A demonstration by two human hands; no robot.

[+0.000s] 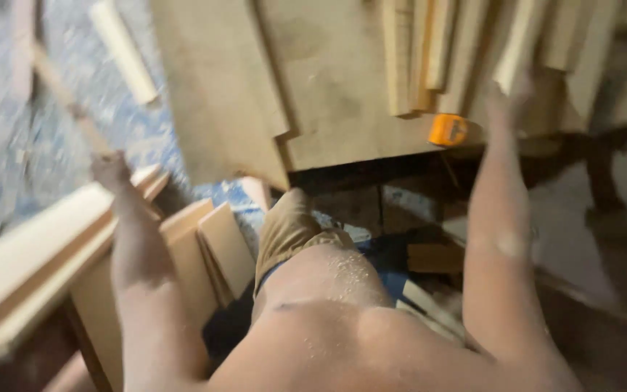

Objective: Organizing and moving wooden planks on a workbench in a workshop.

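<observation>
Up at the bench's front edge, the right hand (508, 91) closes on the near end of a pale slat (527, 36), whose long axis runs away from the grip. Its fingers are too blurred to judge. The left hand (110, 170), well apart, grips a thin stick (63, 94) angling up-left. Sawn boards (205, 247) lean below; an orange tape measure (449, 129) sits beside the right wrist.

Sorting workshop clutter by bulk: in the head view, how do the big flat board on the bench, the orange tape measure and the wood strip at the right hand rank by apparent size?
1. Flat board, largest by far.
2. Wood strip at the right hand; blurred and cut off by the frame edge.
3. Orange tape measure, smallest.
</observation>
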